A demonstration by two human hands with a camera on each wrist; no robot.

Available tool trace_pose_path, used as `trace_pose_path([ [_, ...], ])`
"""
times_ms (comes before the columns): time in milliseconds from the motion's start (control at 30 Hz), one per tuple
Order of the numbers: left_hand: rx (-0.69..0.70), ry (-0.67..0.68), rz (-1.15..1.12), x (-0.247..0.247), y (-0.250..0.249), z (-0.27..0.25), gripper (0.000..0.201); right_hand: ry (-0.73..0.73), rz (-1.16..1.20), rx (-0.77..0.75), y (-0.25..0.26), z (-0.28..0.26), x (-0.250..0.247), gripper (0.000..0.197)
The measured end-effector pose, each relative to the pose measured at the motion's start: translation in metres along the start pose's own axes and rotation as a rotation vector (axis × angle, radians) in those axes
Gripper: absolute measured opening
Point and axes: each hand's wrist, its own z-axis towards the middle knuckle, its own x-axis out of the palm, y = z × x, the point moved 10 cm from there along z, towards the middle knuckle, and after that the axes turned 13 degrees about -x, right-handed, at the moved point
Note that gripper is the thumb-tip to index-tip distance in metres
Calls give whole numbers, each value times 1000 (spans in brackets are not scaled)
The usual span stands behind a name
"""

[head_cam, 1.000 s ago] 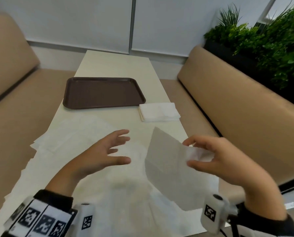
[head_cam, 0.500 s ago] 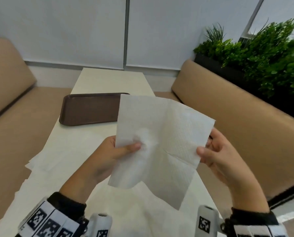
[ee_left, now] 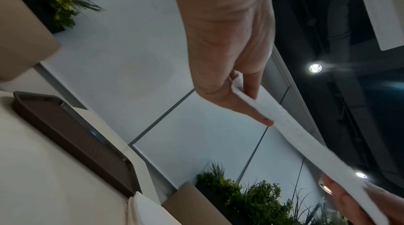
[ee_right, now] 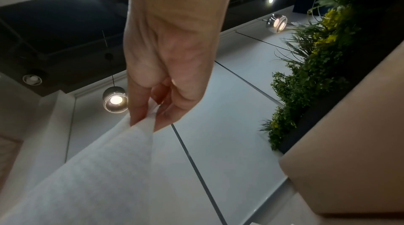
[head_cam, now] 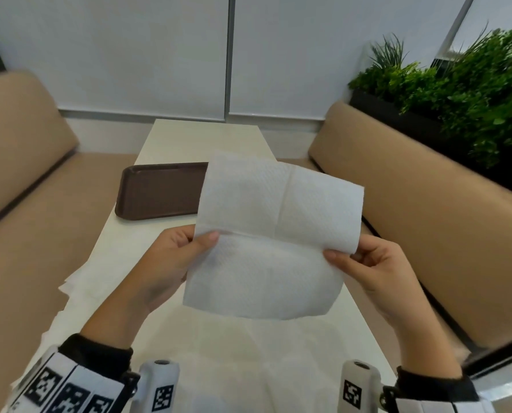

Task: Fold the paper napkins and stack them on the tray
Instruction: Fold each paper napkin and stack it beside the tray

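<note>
A white paper napkin (head_cam: 266, 234) is held up in the air over the table, its top half bent forward along a crease. My left hand (head_cam: 201, 242) pinches its left edge between thumb and fingers, and my right hand (head_cam: 338, 257) pinches its right edge. The left wrist view shows the napkin (ee_left: 306, 133) edge-on, stretched from my left hand (ee_left: 247, 100) to the other hand. In the right wrist view my right hand (ee_right: 144, 121) pinches the napkin (ee_right: 98, 176). The dark brown tray (head_cam: 156, 192) lies empty on the table behind, partly hidden by the napkin.
Unfolded white napkins (head_cam: 105, 281) lie spread over the cream table (head_cam: 189, 135) below my hands. Tan bench seats (head_cam: 427, 219) flank both sides. A planter with green plants (head_cam: 463, 93) stands behind the right bench.
A second ago only my right hand held the napkin low over the table. Both hands have since taken its edges, lifted it and bent its top half forward.
</note>
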Motion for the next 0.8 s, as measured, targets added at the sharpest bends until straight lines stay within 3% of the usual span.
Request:
trace_pose_path([
  [167, 80, 9, -62, -4, -13, 0, 64, 24, -15, -104, 11, -1, 4, 25],
  [300, 130, -7, -131, -4, -17, -2, 47, 121, -62, -138, 10, -1, 10, 49],
  [367, 148, -20, -82, -1, -20, -4, 34, 199, -80, -170, 15, -4, 14, 43],
  [433, 128, -97, -18, -4, -19, -2, 11, 254, -81, -181, 18, -6, 16, 37],
  [467, 105, -152, -14, -9, -18, -2, 8, 272, -83, -180, 19, -7, 16, 35],
  [500, 79, -175, -17, -14, -14, 0, 20, 293, -90, -180, 20, -8, 17, 34],
  [600, 23, -36, -58, -4, -8, -3, 43, 357, -104, -172, 20, -10, 19, 38],
  [800, -76, 3, -78, -5, -1, 3, 38, 371, -171, -156, 9, -7, 15, 41],
])
